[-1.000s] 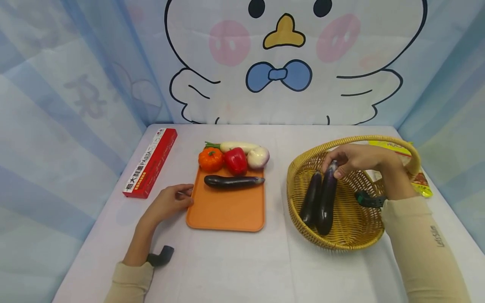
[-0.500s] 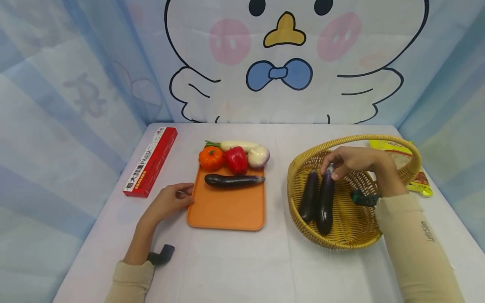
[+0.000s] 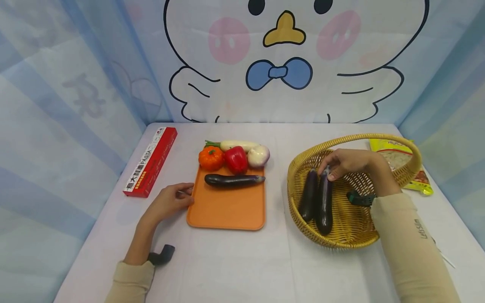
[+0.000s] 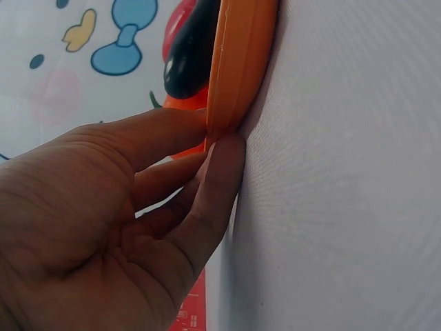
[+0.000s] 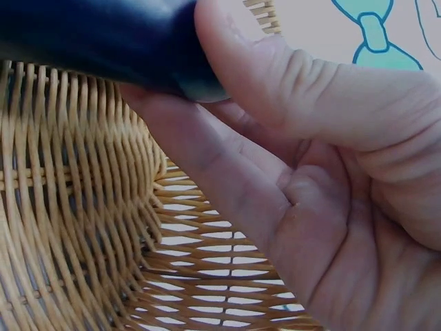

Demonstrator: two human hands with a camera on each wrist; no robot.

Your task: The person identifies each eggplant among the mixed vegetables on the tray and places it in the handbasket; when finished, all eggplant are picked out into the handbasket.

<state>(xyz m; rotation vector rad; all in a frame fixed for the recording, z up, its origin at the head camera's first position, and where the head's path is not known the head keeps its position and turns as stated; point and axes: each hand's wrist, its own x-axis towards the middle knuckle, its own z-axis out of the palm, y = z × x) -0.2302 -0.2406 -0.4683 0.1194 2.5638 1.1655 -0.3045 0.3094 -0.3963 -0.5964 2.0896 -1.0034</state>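
Note:
In the head view, my right hand (image 3: 348,163) pinches the stem end of an eggplant (image 3: 324,202) inside the wicker basket (image 3: 352,227). Beside it in the basket lies a second eggplant (image 3: 308,195). The right wrist view has thumb and fingers on either side of the dark eggplant (image 5: 103,41). My left hand (image 3: 172,202) holds the left edge of an orange tray (image 3: 227,212), with thumb and fingertips at its rim in the left wrist view. On the tray are another eggplant (image 3: 233,181), a red bell pepper (image 3: 235,160), and an orange pepper (image 3: 211,158).
Along the tray's back edge lie a white radish (image 3: 238,145) and a purple-white round vegetable (image 3: 259,156). A red pasta box (image 3: 151,162) lies to the left. A yellow packet (image 3: 420,179) sits behind the basket, whose handle (image 3: 379,136) arches over its far side.
My right hand and the eggplant it pinches have shifted slightly left and down, close against the other eggplant in the basket. The left hand has stayed at the tray.

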